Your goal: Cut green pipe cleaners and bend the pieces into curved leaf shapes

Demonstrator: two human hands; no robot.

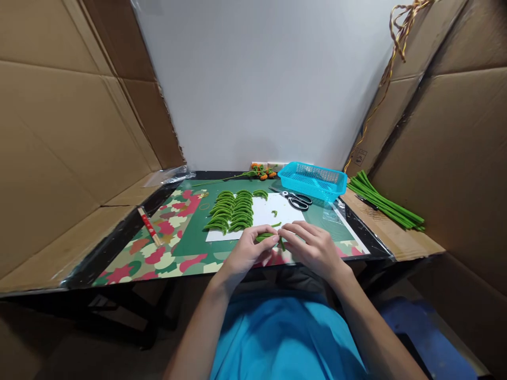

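Over the table's front edge, my left hand (249, 247) is closed around a curved green pipe-cleaner piece (264, 237), its thumb and index finger pinching it. My right hand (311, 247) has its fingertips together at the right end of that piece, where a short green end hangs down. Its fingers partly hide the contact. Just beyond my hands lies a sheet of white paper (259, 214), with curved green pipe-cleaner pieces (241, 211) laid in neat columns on its left side. Two small green scraps (274, 213) lie on the bare paper nearby.
Black-handled scissors (299, 200) lie at the paper's right corner, before a blue plastic basket (312, 182). Orange-and-green pipe-cleaner flowers (263, 171) lie at the back. A green stem bundle (388, 203) and black pen (366, 201) are right; chopsticks in a red wrapper (149, 226) left. Cardboard walls flank the table.
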